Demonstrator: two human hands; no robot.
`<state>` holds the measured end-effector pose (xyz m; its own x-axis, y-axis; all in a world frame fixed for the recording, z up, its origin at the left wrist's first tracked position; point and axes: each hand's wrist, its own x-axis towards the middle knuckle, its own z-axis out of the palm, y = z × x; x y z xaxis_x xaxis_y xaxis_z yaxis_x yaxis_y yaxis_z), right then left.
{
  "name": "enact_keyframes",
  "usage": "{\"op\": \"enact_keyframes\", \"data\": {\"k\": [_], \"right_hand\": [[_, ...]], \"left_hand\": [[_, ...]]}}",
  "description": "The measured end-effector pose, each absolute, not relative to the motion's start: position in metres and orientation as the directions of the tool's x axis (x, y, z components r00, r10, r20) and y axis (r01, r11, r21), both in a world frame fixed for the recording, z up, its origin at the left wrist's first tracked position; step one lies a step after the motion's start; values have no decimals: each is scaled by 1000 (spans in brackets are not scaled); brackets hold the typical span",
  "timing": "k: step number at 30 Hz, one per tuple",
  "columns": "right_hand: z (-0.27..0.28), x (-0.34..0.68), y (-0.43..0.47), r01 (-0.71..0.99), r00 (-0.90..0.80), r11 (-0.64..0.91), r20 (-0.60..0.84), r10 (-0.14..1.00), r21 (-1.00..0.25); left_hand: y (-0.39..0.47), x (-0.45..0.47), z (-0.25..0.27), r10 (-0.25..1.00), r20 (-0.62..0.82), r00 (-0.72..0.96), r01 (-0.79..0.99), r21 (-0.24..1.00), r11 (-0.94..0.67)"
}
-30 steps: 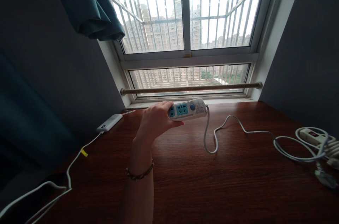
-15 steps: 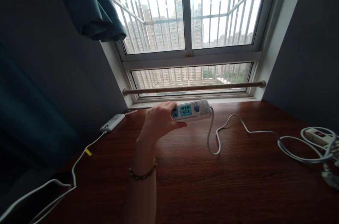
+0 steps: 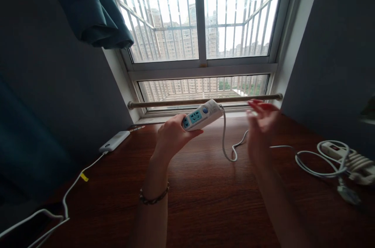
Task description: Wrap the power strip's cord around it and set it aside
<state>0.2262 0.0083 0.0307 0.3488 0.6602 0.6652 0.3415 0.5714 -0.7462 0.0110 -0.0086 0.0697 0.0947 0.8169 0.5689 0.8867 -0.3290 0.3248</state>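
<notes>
My left hand (image 3: 172, 135) is closed around the left end of a white power strip (image 3: 208, 114) with blue-green sockets and a blue button. The strip is held above the wooden surface, its right end tilted up. From that end its grey-white cord (image 3: 224, 138) droops to the surface and runs right. My right hand (image 3: 261, 121) is raised to the right of the strip, somewhat blurred by motion. Its fingers are apart, with nothing visible in them, and it hides part of the cord behind it.
Another power strip (image 3: 334, 150) lies at the right beside coiled cord and a plug (image 3: 348, 194). At the left, a white device (image 3: 115, 141) with a cable lies on the wooden surface (image 3: 205, 205). A rail (image 3: 187, 103) crosses the window; a curtain (image 3: 96, 21) hangs left.
My right hand has come into view from the right. The power strip in my left hand has tilted, its right end rising. The whole view has shifted slightly.
</notes>
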Motion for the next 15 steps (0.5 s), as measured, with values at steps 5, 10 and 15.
{"op": "enact_keyframes", "data": {"k": [5,10,15], "right_hand": [[-5,211,37,529,-372,193,-21,928,-826],[-13,220,43,470,-652,351,-50,757,-810],[-9,243,54,271,-223,495,447,866,-826]], "left_hand": [[10,9,61,878,460,-136,666,698,-262],[18,5,60,985,103,139,100,988,-118],[10,2,67,953,123,276,-110,989,-96]]}}
